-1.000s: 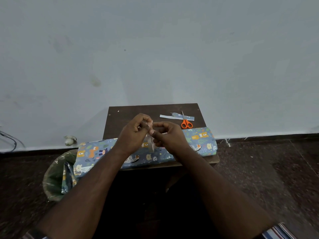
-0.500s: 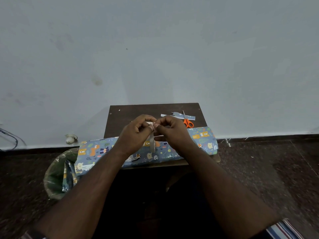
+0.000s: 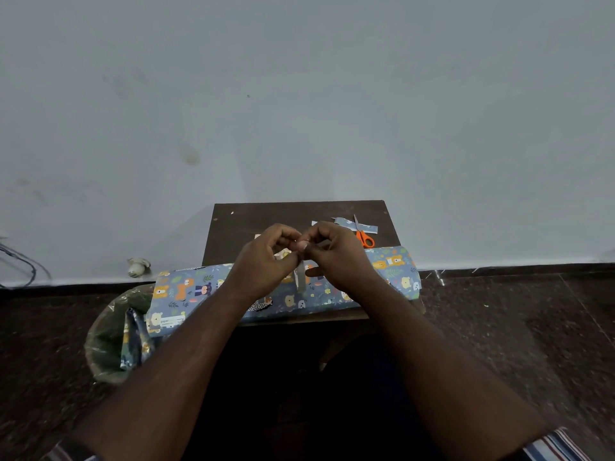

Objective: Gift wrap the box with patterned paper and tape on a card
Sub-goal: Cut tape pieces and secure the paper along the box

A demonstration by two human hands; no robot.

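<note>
Since the earlier frames the two hands have been brought closer together and a little further from the body, so that the fingertips now meet above the middle of the small dark brown wooden table [image 3: 253, 224]; the orange-handled scissors [image 3: 364, 237] are now partly covered by the right hand.

The long package wrapped in blue paper with an animal pattern [image 3: 196, 289] is laid across the near edge of the table, and both of its ends stick out past the table's sides. It is probably placed there so that it lies just under the hands and can be taped without reaching. A narrow strip of pale, half-transparent tape [image 3: 301, 277] hangs down from the fingertips in front of the package. It seems to be held up in the air so that the sticky side does not touch anything before it is placed.

The left hand [image 3: 266, 261] is curled, and its thumb and first fingers are pinched at the upper end of the strip. The right hand [image 3: 336, 252] is curled in the same way and its fingertips are pressed against those of the left hand at the same place. Whether the tape is being separated, or only held by both hands, cannot be told.

The scissors and some cut strips of the patterned paper [image 3: 361, 226] are put at the far right of the table. A card cannot be clearly seen. A bin lined with a green plastic bag [image 3: 109, 331] stands on the floor to the left, with paper scraps inside.
</note>
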